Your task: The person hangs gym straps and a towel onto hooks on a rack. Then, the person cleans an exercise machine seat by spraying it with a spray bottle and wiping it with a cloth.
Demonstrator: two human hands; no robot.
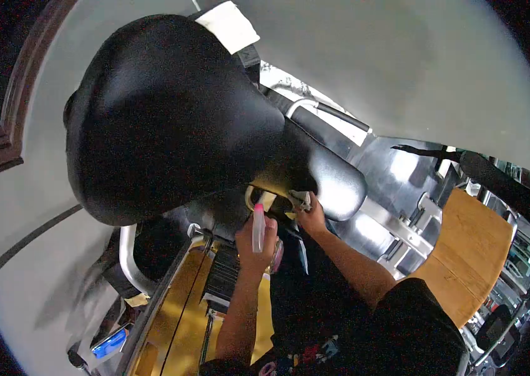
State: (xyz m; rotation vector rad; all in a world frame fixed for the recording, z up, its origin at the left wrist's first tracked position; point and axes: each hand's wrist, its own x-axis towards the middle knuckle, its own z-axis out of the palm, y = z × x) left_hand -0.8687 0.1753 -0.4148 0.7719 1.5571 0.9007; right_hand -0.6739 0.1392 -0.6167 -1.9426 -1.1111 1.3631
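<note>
My left hand (254, 243) is wrapped around a spray bottle with a pale head (258, 235) and a pink tip. Part of the bottle's pinkish body shows beside the palm. My right hand (311, 218) grips a crumpled greyish cloth (301, 199) just below the black padded seat (324, 169) of a gym machine. Both hands are close together, near a metal frame part (250, 195) under the padding. A large black padded backrest (171, 119) fills the upper left. Exactly what the cloth touches is hard to make out.
A white cloth or paper (228, 26) lies at the backrest's top edge. A curved handle with a black grip (343, 116) juts out behind the seat. On the right stands a brown padded board (462, 257); at lower left are a weight stack (221, 276) and a bent white tube (128, 257).
</note>
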